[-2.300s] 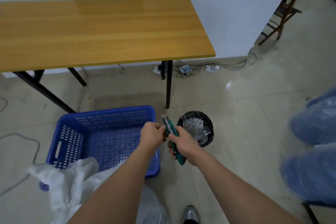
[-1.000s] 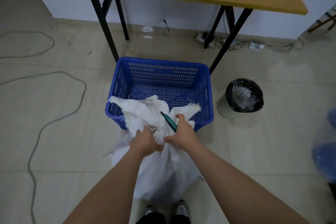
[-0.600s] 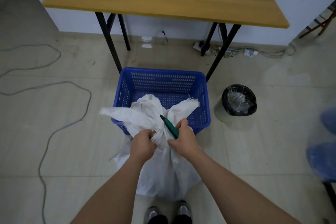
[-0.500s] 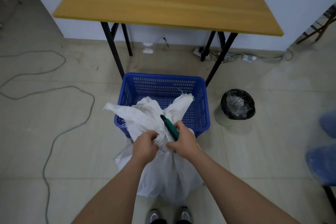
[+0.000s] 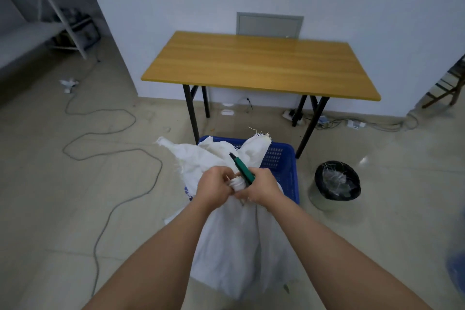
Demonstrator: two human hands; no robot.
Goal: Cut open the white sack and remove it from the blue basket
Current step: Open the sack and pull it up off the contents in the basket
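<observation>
Left hand (image 5: 214,190): closed on the bunched neck of the sack (image 5: 241,239).
Right hand (image 5: 261,189): neck and green knife (image 5: 242,168) gripped (tip toward 11 o'clock).
Sack: held before the basket (image 5: 284,166), at 12 o'clock.

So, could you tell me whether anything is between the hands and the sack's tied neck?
Nothing visible is. The left hand and right hand both already grip the white sack at its bunched neck, and the green cutter in the right hand lies right against it.
</observation>
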